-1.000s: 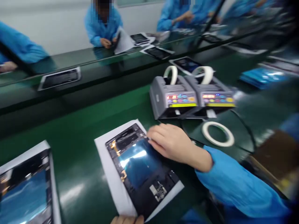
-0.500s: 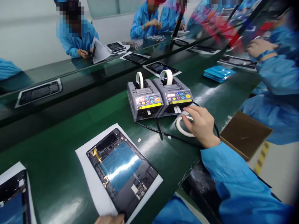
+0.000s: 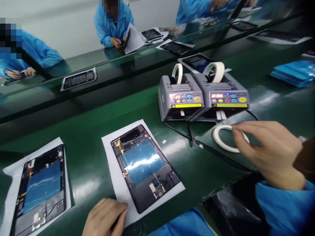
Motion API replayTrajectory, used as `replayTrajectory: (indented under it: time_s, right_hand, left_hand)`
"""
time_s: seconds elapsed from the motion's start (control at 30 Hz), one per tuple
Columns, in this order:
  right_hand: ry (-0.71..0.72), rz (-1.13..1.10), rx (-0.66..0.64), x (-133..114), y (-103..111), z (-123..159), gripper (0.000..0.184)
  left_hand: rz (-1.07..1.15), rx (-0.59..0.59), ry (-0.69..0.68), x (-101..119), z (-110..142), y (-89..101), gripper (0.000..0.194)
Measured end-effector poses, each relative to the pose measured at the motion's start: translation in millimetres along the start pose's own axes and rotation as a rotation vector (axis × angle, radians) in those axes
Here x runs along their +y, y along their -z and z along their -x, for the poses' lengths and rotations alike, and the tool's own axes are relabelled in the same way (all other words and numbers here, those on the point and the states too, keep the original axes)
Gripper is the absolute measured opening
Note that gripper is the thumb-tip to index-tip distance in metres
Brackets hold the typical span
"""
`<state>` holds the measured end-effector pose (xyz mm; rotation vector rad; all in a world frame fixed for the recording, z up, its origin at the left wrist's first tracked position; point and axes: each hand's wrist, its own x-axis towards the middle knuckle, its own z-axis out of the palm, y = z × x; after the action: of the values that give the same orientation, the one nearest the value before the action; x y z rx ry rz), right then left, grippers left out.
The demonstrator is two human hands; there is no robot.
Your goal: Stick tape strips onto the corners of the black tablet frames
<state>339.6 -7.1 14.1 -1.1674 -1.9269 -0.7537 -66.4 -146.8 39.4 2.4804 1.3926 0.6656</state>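
Head view: the blue-filmed black tablet housing (image 3: 144, 165) lies on white paper (image 3: 114, 170), its edge now free of the curled left hand (image 3: 104, 216); the pinched right hand (image 3: 273, 150) has drawn from the grey tape dispenser (image 3: 222, 91) to the white tape ring (image 3: 215, 135). Both grips are unclear.

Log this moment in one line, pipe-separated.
left hand: at near corner of white sheet | right hand: over tape roll, contact unclear | flat device: on white sheet | tape dispensers: displays lit
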Motion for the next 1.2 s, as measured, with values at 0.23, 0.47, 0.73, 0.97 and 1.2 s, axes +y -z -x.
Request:
replayTrajectory:
  time_s: [0.23, 0.47, 0.73, 0.97, 1.2]
  right_hand:
    - [-0.032, 0.232, -0.095, 16, -28, 12, 0.028]
    - [0.006, 0.237, -0.073, 26, -37, 16, 0.022]
    - [0.035, 0.126, -0.011, 27, -30, 3, 0.005]
    - [-0.079, -0.190, -0.110, -22, 14, 5, 0.009]
    - [0.151, -0.739, -0.590, -107, -5, -12, 0.013]
  left_hand:
    - [0.066, 0.055, -0.025, -40, -16, -16.1, 0.011]
    - [0.090, 0.036, -0.034, -47, -15, -25.6, 0.011]
    - [0.051, 0.015, 0.043, -43, -14, -26.0, 0.010]
    - [0.012, -0.012, 0.070, -34, -8, -28.8, 0.010]
    - [-0.184, -0.030, 0.044, -59, -30, -11.1, 0.014]
